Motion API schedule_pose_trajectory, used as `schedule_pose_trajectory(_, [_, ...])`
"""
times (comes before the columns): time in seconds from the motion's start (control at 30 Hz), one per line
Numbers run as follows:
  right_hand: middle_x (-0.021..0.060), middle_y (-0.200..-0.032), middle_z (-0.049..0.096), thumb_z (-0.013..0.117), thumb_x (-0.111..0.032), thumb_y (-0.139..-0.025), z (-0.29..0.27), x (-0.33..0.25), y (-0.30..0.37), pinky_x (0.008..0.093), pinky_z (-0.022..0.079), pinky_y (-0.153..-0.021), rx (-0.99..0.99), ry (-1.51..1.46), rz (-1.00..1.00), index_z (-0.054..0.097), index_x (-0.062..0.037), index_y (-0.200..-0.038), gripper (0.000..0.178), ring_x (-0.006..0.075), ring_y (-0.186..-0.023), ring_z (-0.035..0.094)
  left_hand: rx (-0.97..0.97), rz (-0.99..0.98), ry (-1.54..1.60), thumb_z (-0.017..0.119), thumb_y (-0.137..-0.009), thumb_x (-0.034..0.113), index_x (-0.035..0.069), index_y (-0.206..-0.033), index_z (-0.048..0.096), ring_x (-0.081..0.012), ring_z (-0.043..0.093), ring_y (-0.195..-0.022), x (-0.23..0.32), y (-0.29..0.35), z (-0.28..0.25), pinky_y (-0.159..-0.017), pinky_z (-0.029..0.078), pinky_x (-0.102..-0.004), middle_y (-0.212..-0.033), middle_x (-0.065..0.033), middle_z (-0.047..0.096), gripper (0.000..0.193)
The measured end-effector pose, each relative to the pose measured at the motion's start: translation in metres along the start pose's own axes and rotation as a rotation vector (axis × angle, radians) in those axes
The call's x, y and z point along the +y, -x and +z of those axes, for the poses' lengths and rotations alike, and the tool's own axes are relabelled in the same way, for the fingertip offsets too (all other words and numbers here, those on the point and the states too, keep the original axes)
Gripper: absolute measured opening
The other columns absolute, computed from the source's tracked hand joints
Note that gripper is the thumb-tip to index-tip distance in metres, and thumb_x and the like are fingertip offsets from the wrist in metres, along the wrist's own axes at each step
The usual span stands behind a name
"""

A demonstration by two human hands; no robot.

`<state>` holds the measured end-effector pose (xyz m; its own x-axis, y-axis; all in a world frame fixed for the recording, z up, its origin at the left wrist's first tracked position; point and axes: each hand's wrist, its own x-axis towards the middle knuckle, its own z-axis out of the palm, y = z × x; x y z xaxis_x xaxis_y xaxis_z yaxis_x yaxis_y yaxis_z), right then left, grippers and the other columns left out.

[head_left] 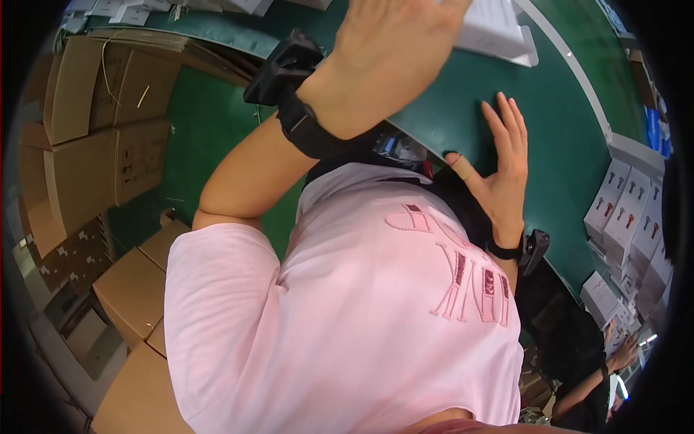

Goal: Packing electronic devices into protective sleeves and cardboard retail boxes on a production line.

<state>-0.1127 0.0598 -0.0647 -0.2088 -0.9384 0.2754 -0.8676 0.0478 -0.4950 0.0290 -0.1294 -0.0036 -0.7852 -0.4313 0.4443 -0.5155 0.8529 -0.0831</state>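
Observation:
My left hand (397, 47) reaches over the green tabletop at the top edge of the head view, its back toward me. Its fingers run out of the picture, so any grip is hidden. Just right of it lies a white box (491, 32) with an end flap sticking out. My right hand (502, 163) rests open on the green table (564, 137), fingers stretched out and thumb spread toward the table's edge. A tan wrap, like a bandage, goes round that thumb. Nothing is in this hand. Both wrists carry black straps with black devices.
Brown cartons (83, 173) are stacked on the green floor at left. Several white boxes with printed pictures (622, 206) stand along the right side. A co-worker's hand (623, 354) is near more boxes at lower right. White boxes (130, 14) also line the far left edge.

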Motion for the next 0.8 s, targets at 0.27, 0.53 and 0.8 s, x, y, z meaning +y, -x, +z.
schedule_pose_trajectory(0.27, [0.0182, -0.107, 0.069, 0.059, 0.001, -0.093, -0.003, -0.02, 0.034, 0.0335, 0.052, -0.089, 0.056, -0.58, 0.244, 0.063, 0.0076, -0.111, 0.02, 0.0224, -0.099, 0.066, -0.492, 0.525, 1.003, 0.06, -0.088, 0.014, 0.003, -0.126, 0.061, -0.0306, 0.052, -0.126, 0.075, 0.17, 0.144, -0.109, 0.039, -0.04, -0.134, -0.0153, 0.058, 0.04])
schedule_pose_trajectory(0.53, [0.0124, -0.105, 0.07, 0.059, -0.009, -0.097, -0.034, -0.007, 0.037, 0.0287, 0.052, -0.084, 0.166, -0.757, 0.419, 0.062, 0.0039, -0.119, 0.026, 0.0151, -0.09, 0.066, -0.43, 0.653, 0.62, 0.053, -0.089, 0.012, 0.004, -0.122, 0.062, -0.0238, 0.056, -0.119, 0.034, 0.155, 0.114, -0.104, 0.043, -0.0373, -0.126, -0.0091, 0.062, 0.035])
schedule_pose_trajectory(0.8, [0.0135, -0.112, 0.067, 0.066, -0.027, -0.095, -0.086, -0.042, 0.031, 0.0284, 0.054, -0.08, -0.135, -1.094, 0.441, 0.049, 0.0042, -0.135, 0.054, 0.0142, -0.091, 0.067, 0.088, 0.617, 1.254, 0.066, -0.078, -0.004, 0.001, -0.099, 0.071, -0.0291, 0.067, -0.097, 0.031, 0.081, -0.021, -0.082, 0.057, -0.0362, -0.108, -0.0133, 0.07, 0.023])
